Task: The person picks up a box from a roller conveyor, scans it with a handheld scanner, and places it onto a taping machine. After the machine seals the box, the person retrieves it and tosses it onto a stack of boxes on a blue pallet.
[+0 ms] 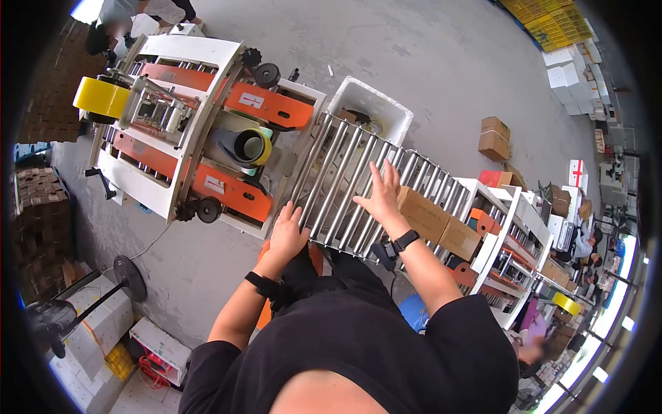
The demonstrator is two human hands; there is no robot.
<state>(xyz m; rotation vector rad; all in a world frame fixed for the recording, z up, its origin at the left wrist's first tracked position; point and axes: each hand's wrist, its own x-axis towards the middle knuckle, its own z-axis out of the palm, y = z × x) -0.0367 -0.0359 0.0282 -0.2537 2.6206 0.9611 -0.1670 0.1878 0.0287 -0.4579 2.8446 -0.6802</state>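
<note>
A roller conveyor (343, 181) of bare metal rods runs across in front of me. My left hand (288, 234) is at its near left edge, fingers spread, holding nothing. Over the middle of the rollers my right hand (381, 196) is raised with its fingers apart and nothing in it. Just right of that hand, a brown cardboard box (422, 217) lies on the rollers, and a second box (459, 239) adjoins it. To the left stands a taping machine with orange side plates (270, 105) and a yellow tape roll (101, 97).
A white foam bin (378, 103) stands behind the conveyor. Another machine (507, 255) is at the right end. A cardboard box (494, 139) sits on the floor. A fan (129, 277) stands lower left. Other people are at the upper left and far right.
</note>
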